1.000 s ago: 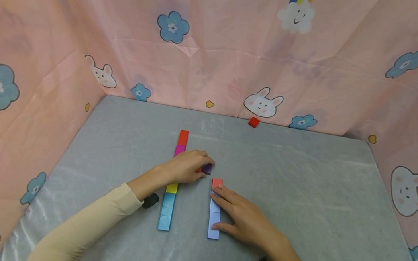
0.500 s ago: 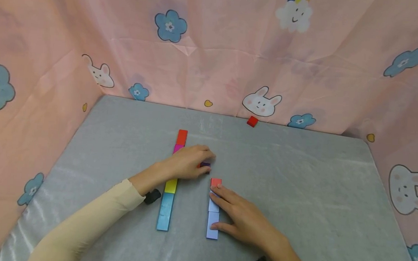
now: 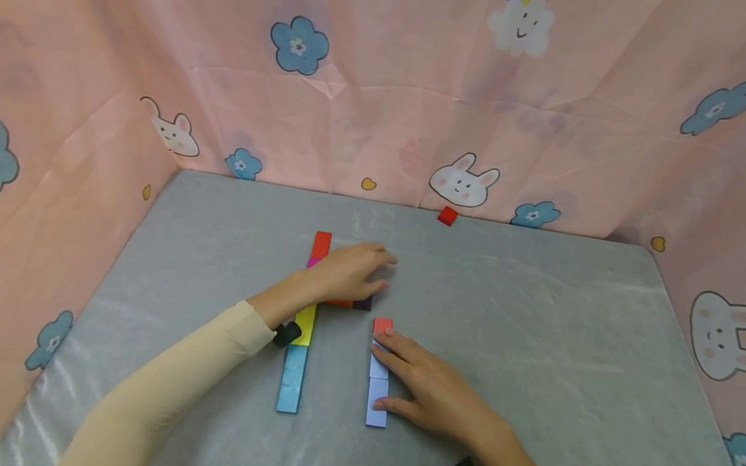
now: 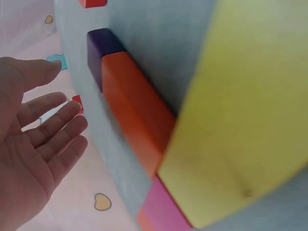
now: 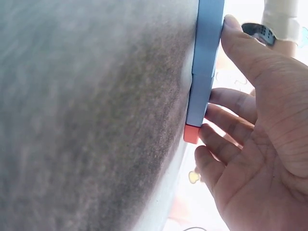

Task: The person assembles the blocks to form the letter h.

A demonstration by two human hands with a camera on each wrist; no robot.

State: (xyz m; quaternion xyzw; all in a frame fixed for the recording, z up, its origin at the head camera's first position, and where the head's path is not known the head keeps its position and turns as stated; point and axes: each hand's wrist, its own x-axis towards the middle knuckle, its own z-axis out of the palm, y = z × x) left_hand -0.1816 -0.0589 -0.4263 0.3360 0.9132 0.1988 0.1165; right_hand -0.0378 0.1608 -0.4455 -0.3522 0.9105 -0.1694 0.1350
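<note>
My left hand (image 3: 348, 271) hovers over a row of blocks with its fingers extended, holding nothing. Just below it, an orange block (image 4: 134, 106) and a dark purple block (image 4: 107, 42) lie end to end, branching right from a long line. That line has a red block (image 3: 322, 244) at its far end, then a magenta block (image 3: 313, 263), a yellow block (image 3: 305, 325) and a light blue block (image 3: 291, 379). With fairly straight fingers, my right hand (image 3: 430, 386) rests against a second line of lavender blocks (image 3: 377, 404) topped by a coral-red block (image 3: 383, 324).
A lone red block (image 3: 447, 215) lies at the back edge of the grey cloth-covered table (image 3: 534, 328). Pink patterned curtain (image 3: 381, 105) hangs behind and along both sides. The left forearm crosses over the long line.
My left hand has let go of the purple block and moved up and slightly right, leaving it against the orange block. The right hand stays at the lavender line.
</note>
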